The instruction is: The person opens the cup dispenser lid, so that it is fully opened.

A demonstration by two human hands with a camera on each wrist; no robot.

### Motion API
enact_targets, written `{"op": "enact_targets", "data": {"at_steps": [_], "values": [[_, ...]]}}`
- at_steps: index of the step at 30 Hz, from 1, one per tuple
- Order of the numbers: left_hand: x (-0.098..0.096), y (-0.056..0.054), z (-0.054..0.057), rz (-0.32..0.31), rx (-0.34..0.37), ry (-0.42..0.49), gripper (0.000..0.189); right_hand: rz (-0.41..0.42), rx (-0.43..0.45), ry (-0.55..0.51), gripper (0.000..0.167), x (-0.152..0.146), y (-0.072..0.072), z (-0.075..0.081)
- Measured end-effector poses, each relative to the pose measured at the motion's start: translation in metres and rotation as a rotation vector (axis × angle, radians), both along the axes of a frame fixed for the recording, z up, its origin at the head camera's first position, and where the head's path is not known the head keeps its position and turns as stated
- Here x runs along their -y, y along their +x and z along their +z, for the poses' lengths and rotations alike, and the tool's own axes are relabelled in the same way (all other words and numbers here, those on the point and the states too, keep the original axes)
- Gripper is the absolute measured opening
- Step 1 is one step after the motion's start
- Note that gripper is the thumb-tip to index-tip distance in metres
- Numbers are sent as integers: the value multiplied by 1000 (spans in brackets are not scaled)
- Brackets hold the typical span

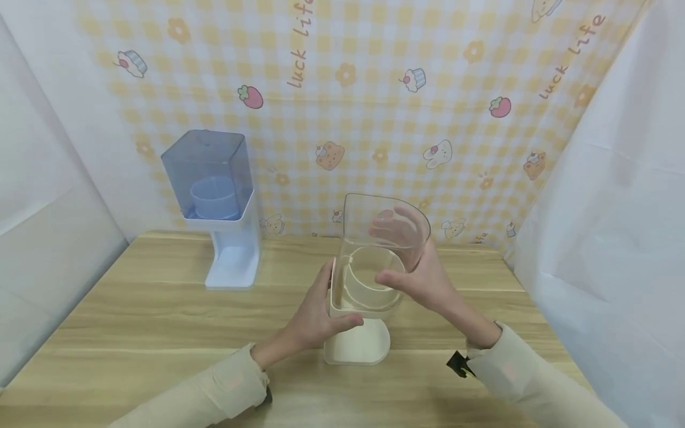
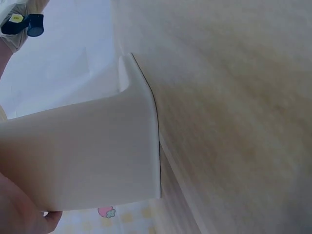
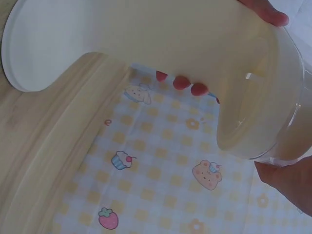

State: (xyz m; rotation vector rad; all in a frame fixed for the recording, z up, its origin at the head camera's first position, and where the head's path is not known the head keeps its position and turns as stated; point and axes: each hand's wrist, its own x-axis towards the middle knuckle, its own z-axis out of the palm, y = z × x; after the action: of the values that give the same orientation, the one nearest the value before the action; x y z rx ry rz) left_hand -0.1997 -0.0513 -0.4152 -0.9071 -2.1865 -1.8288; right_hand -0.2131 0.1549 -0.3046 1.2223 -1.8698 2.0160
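A cream dispenser stand (image 1: 357, 345) with a flat rounded foot is on the wooden table in front of me. On its top sits a clear open-topped tank (image 1: 369, 217), with a cream ring visible inside. My left hand (image 1: 307, 318) grips the stand's upper part from the left, thumb in front; its fingertips (image 3: 181, 82) show behind the stand in the right wrist view. From the right, my right hand (image 1: 428, 279) holds the clear tank, thumb at the front and fingers round the back. The left wrist view shows the stand's broad plain side (image 2: 92, 151) and its foot at the tabletop.
A second dispenser (image 1: 232, 255), white with a blue see-through tank (image 1: 209, 154), stands at the back left of the wooden table (image 1: 139, 333). Behind hangs a yellow checked cloth (image 1: 374, 125) with cartoon prints. White sheeting (image 1: 605, 208) borders both sides.
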Motion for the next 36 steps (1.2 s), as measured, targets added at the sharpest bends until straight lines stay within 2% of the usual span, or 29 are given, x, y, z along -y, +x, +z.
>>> {"op": "enact_targets", "data": {"at_steps": [11, 21, 31, 36], "values": [[1, -4, -3, 6, -38, -8, 98, 15, 11, 29, 88, -3, -2, 2], [1, -4, 5, -26, 3, -52, 98, -9, 4, 82, 91, -7, -2, 3], [1, -3, 4, -37, 29, -46, 101, -11, -10, 18, 87, -5, -1, 0], [-1, -3, 3, -36, 14, -33, 105, -39, -15, -6, 92, -4, 0, -2]]}}
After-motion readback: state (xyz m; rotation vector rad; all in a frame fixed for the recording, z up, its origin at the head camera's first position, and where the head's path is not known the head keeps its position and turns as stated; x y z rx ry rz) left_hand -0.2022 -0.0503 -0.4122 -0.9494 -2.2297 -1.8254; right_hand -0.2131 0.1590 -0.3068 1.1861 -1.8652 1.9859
